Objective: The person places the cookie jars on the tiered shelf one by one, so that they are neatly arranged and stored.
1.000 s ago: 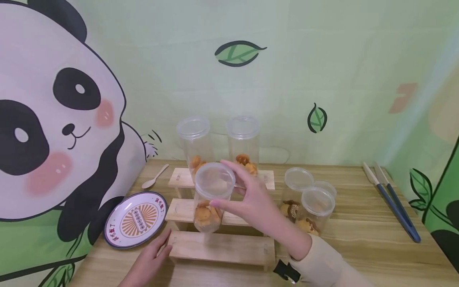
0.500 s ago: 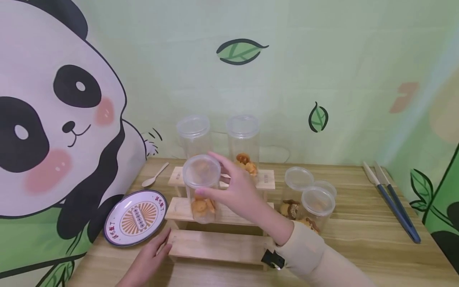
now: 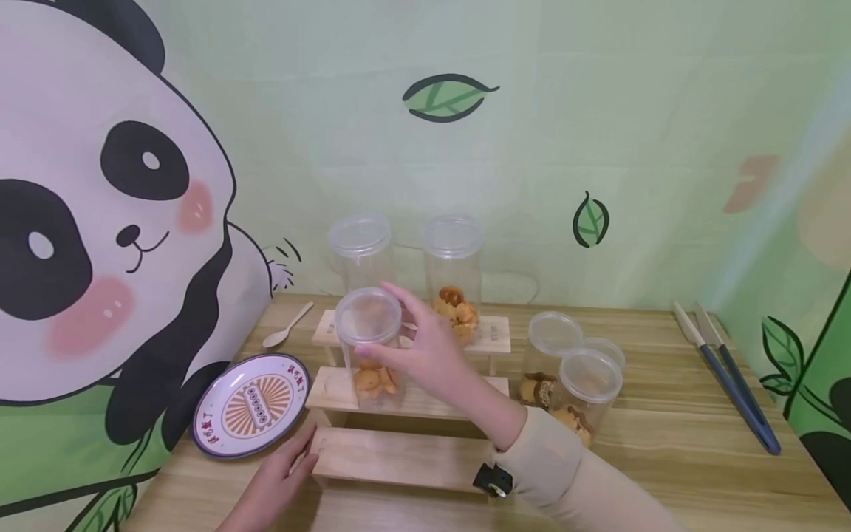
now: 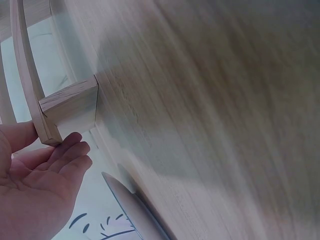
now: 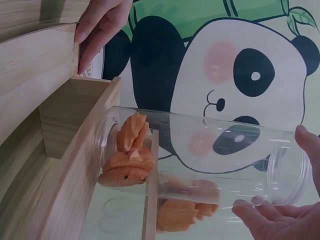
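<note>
In the head view my right hand [image 3: 428,351] holds a clear plastic jar [image 3: 372,362] with a lid by its upper part, thumb and fingers on either side. Small brown cookies [image 5: 131,155] lie at its bottom. The jar stands upright, its base right at the middle step of a three-step wooden stand [image 3: 405,451]. My left hand [image 3: 275,476] grips the left end of the bottom step; in the left wrist view the step's end [image 4: 50,132] sits between thumb and fingers. On the top step are two similar jars, the right one [image 3: 453,277] and the left one [image 3: 362,255].
Several lidded jars [image 3: 588,395] stand on the wooden table right of the stand. A blue-handled pair of tongs [image 3: 738,391] lies at the far right. A patterned plate [image 3: 253,406] and a small spoon [image 3: 286,329] are to the left. A panda-print cloth backdrop [image 3: 532,148] hangs behind.
My right hand has moved the jar left and back, from in front of the middle step to over it, then slightly further left. My left hand has stayed at the bottom step's end.
</note>
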A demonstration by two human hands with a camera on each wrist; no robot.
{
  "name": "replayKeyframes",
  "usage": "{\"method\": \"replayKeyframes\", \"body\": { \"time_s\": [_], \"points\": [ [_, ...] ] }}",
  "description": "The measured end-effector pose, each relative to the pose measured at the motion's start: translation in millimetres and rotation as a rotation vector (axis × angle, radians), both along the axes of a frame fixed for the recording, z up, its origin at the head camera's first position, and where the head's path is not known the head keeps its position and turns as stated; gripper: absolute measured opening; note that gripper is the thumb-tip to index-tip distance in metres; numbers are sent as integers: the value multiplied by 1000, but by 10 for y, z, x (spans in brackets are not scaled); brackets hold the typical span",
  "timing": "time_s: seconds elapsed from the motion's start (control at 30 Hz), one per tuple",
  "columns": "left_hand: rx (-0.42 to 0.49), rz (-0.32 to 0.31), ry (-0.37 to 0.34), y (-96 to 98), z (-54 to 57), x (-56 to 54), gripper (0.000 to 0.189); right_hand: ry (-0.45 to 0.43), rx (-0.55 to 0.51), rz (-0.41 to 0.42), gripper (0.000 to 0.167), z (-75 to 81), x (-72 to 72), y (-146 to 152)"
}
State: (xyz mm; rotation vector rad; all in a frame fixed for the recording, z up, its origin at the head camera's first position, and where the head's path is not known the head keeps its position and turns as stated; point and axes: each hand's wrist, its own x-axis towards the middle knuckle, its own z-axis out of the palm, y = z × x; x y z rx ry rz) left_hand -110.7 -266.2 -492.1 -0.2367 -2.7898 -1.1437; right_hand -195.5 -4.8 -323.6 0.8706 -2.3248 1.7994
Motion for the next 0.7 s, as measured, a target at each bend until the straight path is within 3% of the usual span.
{"method": "replayKeyframes", "body": {
  "time_s": [0.43, 0.7],
  "points": [
    [17, -13, 19, 3, 7, -19, 45, 30, 79, -91, 88, -42, -22, -101],
    [15, -2, -3, 7, 9, 6, 45, 60, 65, -102, 87, -68, -30, -141]
  ]
}}
